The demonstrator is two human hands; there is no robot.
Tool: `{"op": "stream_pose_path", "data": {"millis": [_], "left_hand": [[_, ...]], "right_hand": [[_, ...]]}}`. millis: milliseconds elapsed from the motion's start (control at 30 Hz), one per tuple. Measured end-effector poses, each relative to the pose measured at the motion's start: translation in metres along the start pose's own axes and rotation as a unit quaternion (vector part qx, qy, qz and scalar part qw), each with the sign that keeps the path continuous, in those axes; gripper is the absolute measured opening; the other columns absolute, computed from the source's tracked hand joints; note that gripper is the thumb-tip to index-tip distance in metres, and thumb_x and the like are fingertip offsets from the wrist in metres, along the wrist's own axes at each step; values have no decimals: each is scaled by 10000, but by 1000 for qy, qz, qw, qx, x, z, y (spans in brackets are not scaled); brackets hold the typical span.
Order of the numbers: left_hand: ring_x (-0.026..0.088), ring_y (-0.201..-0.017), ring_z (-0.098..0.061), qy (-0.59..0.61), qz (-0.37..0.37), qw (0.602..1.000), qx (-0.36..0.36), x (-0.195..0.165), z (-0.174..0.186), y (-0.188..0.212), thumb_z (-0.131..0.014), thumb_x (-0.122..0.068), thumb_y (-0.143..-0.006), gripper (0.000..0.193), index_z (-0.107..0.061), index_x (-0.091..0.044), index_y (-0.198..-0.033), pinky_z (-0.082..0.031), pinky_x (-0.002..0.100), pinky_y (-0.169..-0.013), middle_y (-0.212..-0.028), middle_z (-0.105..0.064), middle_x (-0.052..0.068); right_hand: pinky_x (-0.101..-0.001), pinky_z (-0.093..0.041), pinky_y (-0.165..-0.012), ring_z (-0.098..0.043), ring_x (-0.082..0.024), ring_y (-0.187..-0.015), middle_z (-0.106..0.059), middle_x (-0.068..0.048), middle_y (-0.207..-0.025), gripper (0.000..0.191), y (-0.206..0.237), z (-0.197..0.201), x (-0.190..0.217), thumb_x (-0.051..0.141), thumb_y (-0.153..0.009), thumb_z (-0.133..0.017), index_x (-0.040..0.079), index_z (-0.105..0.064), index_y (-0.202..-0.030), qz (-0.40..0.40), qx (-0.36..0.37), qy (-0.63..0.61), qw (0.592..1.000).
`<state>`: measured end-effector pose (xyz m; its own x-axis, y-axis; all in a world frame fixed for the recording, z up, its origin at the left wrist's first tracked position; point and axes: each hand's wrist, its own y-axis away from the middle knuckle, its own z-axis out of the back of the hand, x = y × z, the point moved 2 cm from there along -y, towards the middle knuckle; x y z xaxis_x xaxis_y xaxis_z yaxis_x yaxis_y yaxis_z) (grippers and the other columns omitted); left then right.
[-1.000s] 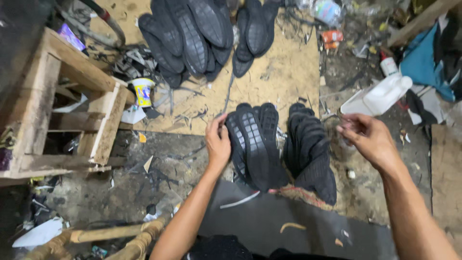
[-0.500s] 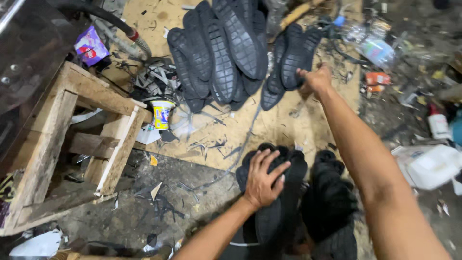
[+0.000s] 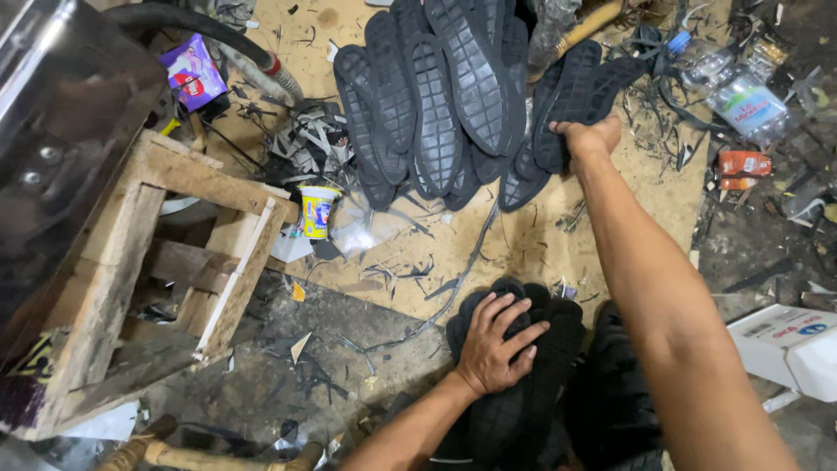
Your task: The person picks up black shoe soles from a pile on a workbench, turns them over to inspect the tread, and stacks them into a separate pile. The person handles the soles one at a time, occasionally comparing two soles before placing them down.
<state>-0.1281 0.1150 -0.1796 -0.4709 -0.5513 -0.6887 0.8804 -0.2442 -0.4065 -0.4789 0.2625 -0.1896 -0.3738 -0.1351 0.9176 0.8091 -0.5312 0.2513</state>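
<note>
This is a rough shoemaking workshop, worked at floor level. A scuffed board (image 3: 558, 235) on the dirty floor serves as the work surface, with a heap of black soles (image 3: 436, 96) at its far end and another stack of soles (image 3: 514, 401) just off its near edge. Rubber trimmings (image 3: 309, 139) and a small glue pot (image 3: 316, 211) lie at the board's left edge, beside a crude wooden stool (image 3: 166, 262).
</note>
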Motion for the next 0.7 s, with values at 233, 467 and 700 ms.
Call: {"op": "stream_pose_path", "data": {"millis": [233, 467, 700], "left_hand": [[372, -1445, -433, -5, -4, 1000, -13, -8, 6, 9, -660, -272, -938, 403, -679, -221, -1337, -314, 586, -1260, -1510, -522, 109], [368, -1482, -414, -6, 46, 998, -38, -60, 37, 21, -572, -324, -1020, 422, -613, -188, -1417, -265, 571, -1283, -1517, -509, 130], [266, -1530, -346, 710, 274, 637, -120, -122, 80, 21, -247, -602, -1047, 739, -309, -100, -1585, -260, 472, -1276, -1633, -383, 111]], "right_hand": [[-437, -675, -810, -778, -278, -923, -731, -143, -1092, 553, 23, 47, 29, -181, -713, -791, 13, -561, -1177, 49, 146, -207, 966], [-384, -603, -885, -717, -220, -980, -720, -117, -1150, 409, 188, 172, 91, -91, -891, -771, -21, -656, -1277, 83, 376, -162, 909], [-376, -537, -969, -633, -203, -1136, -638, -110, -1270, 759, 410, 264, 47, -5, -723, -826, 49, -475, -1395, 87, 363, -127, 919]]}}
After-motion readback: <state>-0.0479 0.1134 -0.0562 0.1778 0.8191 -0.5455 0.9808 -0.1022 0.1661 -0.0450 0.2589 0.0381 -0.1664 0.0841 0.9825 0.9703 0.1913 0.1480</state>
